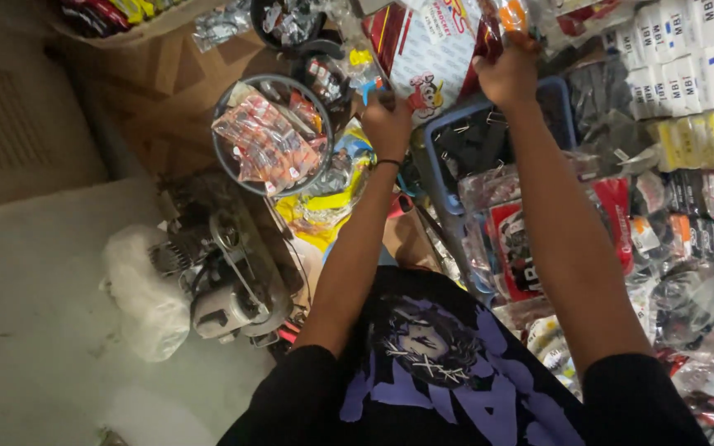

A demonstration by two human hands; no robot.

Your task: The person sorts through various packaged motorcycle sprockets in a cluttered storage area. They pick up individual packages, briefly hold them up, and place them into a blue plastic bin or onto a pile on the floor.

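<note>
the fingers of the right hand (507, 76) are curled shut around the lower edge of a clear plastic packet (502, 21) with orange and dark contents, pinching it near the top of the view, above a blue plastic crate (448, 149). the packet hangs partly out of frame, so its full shape is hidden. it looks light and floppy, a thin crinkly film that will slide between fingers; a pinch on the sealed edge or a grip around the bulk inside seems the surest hold, and the film could tear if pulled hard.

the left hand (387, 124) is closed into a fist around something small with a blue tip (371, 87); what it is cannot be told. a dark band (387, 163) circles that wrist. both arms reach forward from a black shirt with a purple print (440, 363).

just left of the left hand sits a round wire-rimmed basket (223, 116) full of small orange-and-white packets (266, 140). a red and white printed carton (423, 49) lies between the hands. to the right, rows of white, yellow and black small boxes (687, 74) stand stacked, with more bagged parts (522, 239) heaped below. at lower left a grey engine part (225, 289) rests beside a white plastic bag (146, 297) on the pale floor (35, 330).
</note>
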